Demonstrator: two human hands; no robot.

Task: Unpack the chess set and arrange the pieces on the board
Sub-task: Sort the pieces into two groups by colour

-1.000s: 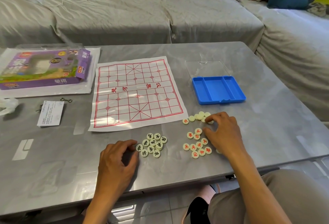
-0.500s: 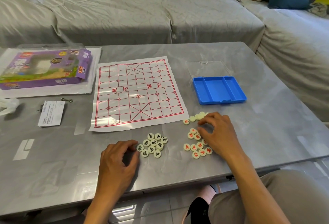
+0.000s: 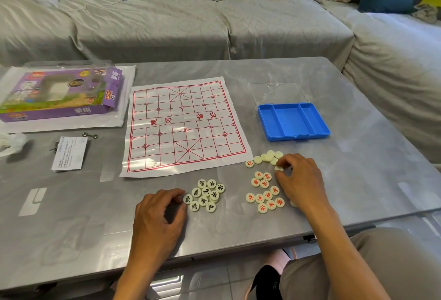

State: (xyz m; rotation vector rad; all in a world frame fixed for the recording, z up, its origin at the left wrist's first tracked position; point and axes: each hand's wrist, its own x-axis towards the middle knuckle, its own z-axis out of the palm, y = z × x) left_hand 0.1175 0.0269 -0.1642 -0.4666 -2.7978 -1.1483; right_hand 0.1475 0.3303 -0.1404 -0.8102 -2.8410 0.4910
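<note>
Blue tray (image 3: 321,130) (red-gridded board (image 3: 183,125)).

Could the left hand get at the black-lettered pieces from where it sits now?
Probably yes. The left hand rests on the table with its fingertips at the nearest of the black-lettered pieces, and nothing lies between them.

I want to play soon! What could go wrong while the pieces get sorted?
The red pieces lie near the table edge, so the right hand, pinching a blank-side-up piece, might knock one off. The thin board sheet could slide or wrinkle if bumped.
</note>
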